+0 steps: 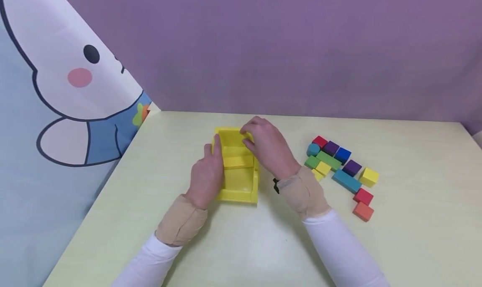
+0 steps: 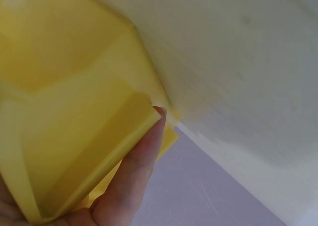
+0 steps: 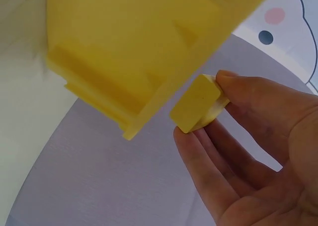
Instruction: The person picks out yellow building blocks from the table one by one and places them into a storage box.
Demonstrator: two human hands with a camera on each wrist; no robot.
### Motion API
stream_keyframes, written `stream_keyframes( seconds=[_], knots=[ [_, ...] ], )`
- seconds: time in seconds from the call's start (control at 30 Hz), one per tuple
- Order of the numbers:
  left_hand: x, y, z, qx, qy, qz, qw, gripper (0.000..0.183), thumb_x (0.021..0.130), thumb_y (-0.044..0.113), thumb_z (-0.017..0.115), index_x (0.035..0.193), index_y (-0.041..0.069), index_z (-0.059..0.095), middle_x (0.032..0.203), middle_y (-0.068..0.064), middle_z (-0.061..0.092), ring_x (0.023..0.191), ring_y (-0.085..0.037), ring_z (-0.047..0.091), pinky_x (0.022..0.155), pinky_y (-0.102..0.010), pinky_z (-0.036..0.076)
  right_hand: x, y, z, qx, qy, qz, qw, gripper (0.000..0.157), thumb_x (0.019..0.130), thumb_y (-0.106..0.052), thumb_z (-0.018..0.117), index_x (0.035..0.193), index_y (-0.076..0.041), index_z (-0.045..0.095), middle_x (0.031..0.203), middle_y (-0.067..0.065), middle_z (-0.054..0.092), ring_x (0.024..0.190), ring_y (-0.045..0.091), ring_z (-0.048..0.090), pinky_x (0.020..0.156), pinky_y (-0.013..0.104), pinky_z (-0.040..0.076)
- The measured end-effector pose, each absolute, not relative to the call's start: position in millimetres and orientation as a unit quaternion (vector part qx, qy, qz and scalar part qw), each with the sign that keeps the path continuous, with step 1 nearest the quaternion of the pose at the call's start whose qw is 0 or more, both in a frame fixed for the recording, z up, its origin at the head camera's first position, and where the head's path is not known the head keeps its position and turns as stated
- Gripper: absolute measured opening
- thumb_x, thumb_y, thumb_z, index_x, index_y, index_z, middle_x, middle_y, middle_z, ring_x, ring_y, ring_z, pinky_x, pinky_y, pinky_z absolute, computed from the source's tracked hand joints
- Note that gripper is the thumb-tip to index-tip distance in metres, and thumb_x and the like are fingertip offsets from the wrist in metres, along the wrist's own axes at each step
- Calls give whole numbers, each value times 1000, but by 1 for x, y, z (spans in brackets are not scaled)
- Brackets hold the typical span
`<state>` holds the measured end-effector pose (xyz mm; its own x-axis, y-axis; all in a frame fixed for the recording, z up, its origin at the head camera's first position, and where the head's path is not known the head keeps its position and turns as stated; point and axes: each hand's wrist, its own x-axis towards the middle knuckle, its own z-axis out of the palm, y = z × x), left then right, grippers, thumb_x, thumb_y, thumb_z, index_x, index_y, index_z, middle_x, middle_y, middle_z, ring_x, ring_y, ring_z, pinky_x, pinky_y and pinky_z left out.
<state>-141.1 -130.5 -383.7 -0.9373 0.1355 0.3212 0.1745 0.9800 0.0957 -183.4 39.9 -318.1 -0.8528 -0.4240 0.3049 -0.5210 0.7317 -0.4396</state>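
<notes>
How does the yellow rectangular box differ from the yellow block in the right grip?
The yellow rectangular box is larger than the yellow block. The box is hollow; the block looks solid. The left grip holds the box, while the right grip pinches the block. Both are yellow.

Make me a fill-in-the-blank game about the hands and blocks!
1. The left hand holds the yellow box, while the right hand pinches a block coloured ____.
2. In the head view, the loose blocks lie to the ____ of the yellow box.
3. In that view, the backdrop behind the table is ____.

Missing words: yellow; right; purple.
</notes>
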Motion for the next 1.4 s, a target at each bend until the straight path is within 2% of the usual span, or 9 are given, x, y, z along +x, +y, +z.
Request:
stream_keyframes(
  seconds=[0.43, 1.4],
  knots=[
    [-141, -133, -381, -83, -982, -65, 157, 64, 89, -8, 53, 149, -8, 32, 115, -30, 55, 42, -18, 44, 40, -32, 48, -186, 34, -326, 256, -927, 261, 82, 24, 87, -9, 76, 110, -3, 74, 112, 10, 67, 102, 25, 63, 94, 34, 54],
    [-141, -133, -383, -81, -981, -52, 169, 64, 87, -9, 53, 148, -7, 34, 114, -29, 56, 42, -21, 48, 41, -35, 49, -193, 32, -336, 287, -925, 237, 71, 21, 85, 0, 75, 106, 0, 75, 111, 12, 68, 104, 26, 63, 95, 34, 53]
  ],
)
